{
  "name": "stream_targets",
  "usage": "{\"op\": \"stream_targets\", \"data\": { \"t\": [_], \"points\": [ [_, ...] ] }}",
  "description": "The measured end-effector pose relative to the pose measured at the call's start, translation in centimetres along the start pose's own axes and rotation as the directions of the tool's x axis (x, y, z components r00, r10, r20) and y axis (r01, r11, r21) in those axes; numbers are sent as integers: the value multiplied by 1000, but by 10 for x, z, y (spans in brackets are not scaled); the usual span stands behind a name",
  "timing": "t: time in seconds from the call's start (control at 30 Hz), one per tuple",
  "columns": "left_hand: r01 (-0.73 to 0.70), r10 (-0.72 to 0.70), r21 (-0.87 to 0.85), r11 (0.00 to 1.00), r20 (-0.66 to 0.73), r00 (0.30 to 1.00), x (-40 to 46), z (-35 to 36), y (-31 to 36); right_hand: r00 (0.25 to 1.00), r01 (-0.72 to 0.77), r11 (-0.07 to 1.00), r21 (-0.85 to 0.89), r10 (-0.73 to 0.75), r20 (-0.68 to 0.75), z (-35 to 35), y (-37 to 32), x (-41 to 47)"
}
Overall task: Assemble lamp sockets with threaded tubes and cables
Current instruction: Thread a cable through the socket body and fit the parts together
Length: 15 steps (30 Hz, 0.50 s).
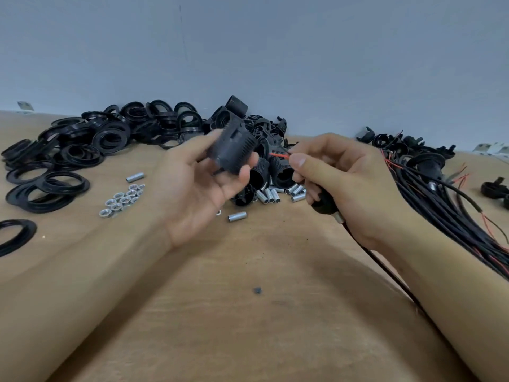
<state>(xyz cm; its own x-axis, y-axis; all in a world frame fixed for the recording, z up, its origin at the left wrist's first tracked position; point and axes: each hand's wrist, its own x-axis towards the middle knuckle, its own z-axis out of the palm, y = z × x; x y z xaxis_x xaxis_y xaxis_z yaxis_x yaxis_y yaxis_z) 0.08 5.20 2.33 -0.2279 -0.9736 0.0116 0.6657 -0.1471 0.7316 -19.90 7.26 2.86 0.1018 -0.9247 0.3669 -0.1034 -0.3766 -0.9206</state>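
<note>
Left hand (203, 186) grips a ribbed black plastic socket (234, 150) above the wooden table (248, 312), its long axis tilted up and away to the right. Just beside it, the right hand (341, 183) pinches a red wire (279, 155) pointing at the socket, and holds a black cable (385, 271) with metal tube

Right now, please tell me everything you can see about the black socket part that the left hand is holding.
The black socket part is a short, dark plastic cylinder, a little blurred. Fine ribs run along its right side, and a small slot shows near its top. It is held tilted above the wooden table, in front of the pile of similar black parts. The left hand grips it, thumb on its lower right. The red wire, pinched by the right hand, points at it.
</note>
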Motion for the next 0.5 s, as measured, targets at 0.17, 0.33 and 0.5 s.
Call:
{"op": "stream_targets", "data": {
  "t": [0.17, 0.33, 0.5],
  "points": [
    [129, -156, 226, 966, 106, 982, -4, 5, -6, 996, -69, 997, 23, 67, 67, 3, -4, -4],
    [-91, -5, 508, 856, 183, 983, -7, 5, -15, 996, -87, 994, 72, 84, 34, 6, 1, -3],
    [-100, 35, 559, 823, 125, 991, -7, 5, -17, 999, -48, 995, 86, 46, 29, 13, 6, -3]
  ]
}}
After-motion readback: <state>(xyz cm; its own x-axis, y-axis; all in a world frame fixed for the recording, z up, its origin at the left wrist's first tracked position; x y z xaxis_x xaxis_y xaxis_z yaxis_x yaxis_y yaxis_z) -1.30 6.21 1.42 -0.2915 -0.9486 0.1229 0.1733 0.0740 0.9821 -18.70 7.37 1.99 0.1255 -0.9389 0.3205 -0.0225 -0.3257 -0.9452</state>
